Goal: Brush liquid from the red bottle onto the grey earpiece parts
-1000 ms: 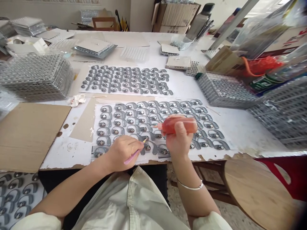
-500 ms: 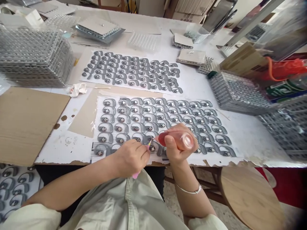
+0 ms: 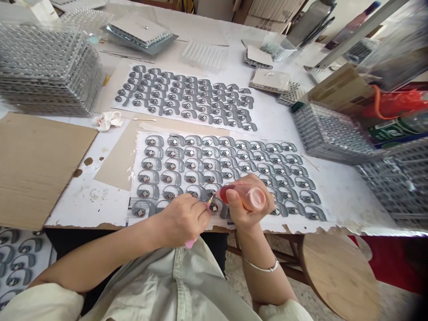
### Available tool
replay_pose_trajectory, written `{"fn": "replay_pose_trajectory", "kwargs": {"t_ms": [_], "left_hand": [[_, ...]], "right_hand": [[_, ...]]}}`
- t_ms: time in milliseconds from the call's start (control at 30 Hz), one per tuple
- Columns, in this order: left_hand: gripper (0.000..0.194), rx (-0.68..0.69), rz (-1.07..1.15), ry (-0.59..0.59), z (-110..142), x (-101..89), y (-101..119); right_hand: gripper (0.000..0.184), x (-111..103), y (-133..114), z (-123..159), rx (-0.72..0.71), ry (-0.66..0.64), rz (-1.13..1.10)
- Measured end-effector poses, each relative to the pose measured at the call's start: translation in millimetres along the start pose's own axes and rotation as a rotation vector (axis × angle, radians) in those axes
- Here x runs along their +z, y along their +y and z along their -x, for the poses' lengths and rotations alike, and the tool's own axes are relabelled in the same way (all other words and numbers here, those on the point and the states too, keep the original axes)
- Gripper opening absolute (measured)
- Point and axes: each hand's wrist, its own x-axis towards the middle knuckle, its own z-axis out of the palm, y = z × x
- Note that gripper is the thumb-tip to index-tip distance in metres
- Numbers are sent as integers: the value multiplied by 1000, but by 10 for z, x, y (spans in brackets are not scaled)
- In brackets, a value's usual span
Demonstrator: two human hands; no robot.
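My left hand is closed around a slim pink tool with a pale pointed tip; its exact kind is unclear. The tip points at a grey hook-shaped part with a round metallic piece in the near sheet. My right hand grips a squeeze bottle of reddish liquid, tilted so its nozzle meets the same spot near the tool's tip. Rows of similar grey hook-shaped parts lie on the white ribbed sheet under both hands, which cover some of them.
Behind is a second sheet of grey parts. A tall stack of clear trays stands left, beside cardboard. A cotton swab and crumpled tissue lie between. Filled trays stand right; a round stool is below.
The bottle has come down and left, and tipped so its base faces me; its nozzle now meets the pink tool's tip. My left hand has shifted slightly right. The view has tilted downward.
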Motion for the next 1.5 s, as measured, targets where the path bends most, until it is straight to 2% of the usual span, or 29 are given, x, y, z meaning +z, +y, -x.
{"fn": "replay_pose_trajectory", "kwargs": {"t_ms": [400,1000,1300,1500], "left_hand": [[19,-26,22,-17,31,22,-11],[18,-41,67,45,3,-7,-13],[12,-56,64,35,28,26,-13],[18,-69,52,50,15,19,-9]], "right_hand": [[13,-6,20,31,-1,23,32],[14,5,52,41,52,80,38],[14,-13,26,20,24,77,91],[15,-18,30,39,49,79,99]]}}
